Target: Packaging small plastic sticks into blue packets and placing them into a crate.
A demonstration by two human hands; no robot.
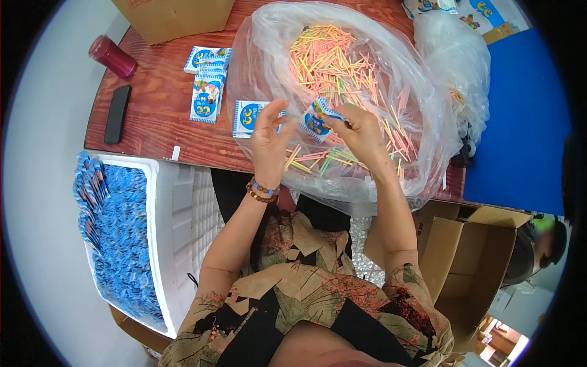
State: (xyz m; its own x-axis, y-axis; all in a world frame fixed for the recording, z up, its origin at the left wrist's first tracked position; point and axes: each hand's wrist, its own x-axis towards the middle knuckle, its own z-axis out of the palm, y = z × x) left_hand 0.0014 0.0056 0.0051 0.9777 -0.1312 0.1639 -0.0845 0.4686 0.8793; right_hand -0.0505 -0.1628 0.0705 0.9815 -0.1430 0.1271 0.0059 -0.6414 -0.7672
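1. Patterned shirt cloth (pixel 293 284) is filling the lower middle, nearest the camera.
2. Just above the loose sticks (pixel 321 58), a blue-and-white packet (pixel 317 122) is hanging tilted between the two hands; its contents are not showing.
3. The right hand (pixel 362 136) is pinching that packet narrowly at its right edge, thumb against fingers.
4. The left hand (pixel 269 144) is standing apart from it, fingers curled, with an open gap at the thumb; nothing is showing in its grasp.
5. For good handling, a light pinch at the packet's edge would be sparing its middle from creasing, and the left fingers would be serving best by steadying the opposite edge. The thin sticks are probably snapping easily, so pressing down on them is worth avoiding.
6. Beneath, a clear plastic bag (pixel 263 43) is holding the pink, yellow and green sticks.
7. Farther left, stacked packets (pixel 206 98) are lying on the reddish table (pixel 159 67); beyond its edge, a white foam box (pixel 153 183) is holding many blue packets (pixel 125 202).
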